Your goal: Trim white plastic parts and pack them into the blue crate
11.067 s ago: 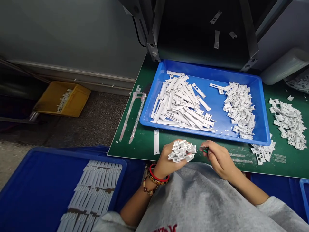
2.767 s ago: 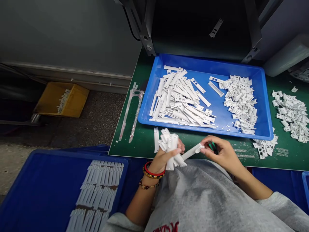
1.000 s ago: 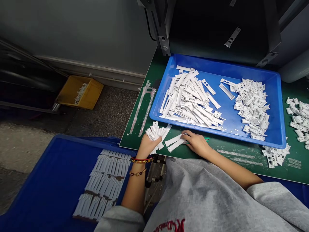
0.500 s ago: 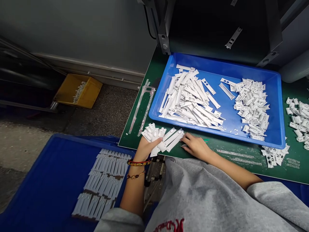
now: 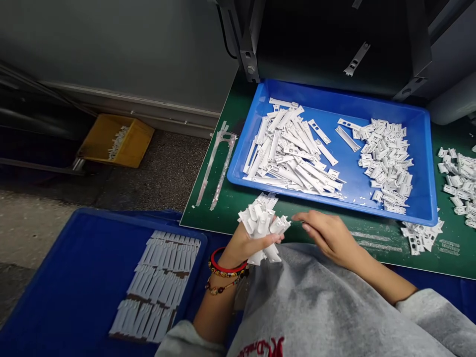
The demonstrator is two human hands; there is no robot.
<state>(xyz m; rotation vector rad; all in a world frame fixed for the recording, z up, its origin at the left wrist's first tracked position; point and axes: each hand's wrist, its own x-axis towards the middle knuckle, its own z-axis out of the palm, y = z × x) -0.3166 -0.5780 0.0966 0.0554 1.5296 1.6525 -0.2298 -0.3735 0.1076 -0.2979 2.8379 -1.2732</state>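
My left hand [image 5: 251, 244] is closed around a bunch of white plastic strips [image 5: 262, 221], which fan out over the thumb and fingers near the table's front edge. Just to the right of the bunch is my right hand [image 5: 329, 234], palm down, with index finger and thumb close together. A thin dark edge shows between those fingertips; what it belongs to is hidden. Beyond the hands, a blue tray [image 5: 349, 106] holds a pile of long white strips [image 5: 290, 148] on its left and a heap of short white clips [image 5: 388, 161] on its right.
A lower blue bin [image 5: 70, 277] at left holds rows of white strips [image 5: 158, 282]. More white pieces [image 5: 422, 235] lie on the green table [image 5: 208, 210] at right. A dark conveyor belt [image 5: 320, 54] with a strip on it rises behind the tray. A yellow bin [image 5: 137, 144] stands far left.
My left hand has moved right and towards my body, its strips now gathered more tightly. Two strips lying between the hands have gone into the bunch. My right hand has shifted right.
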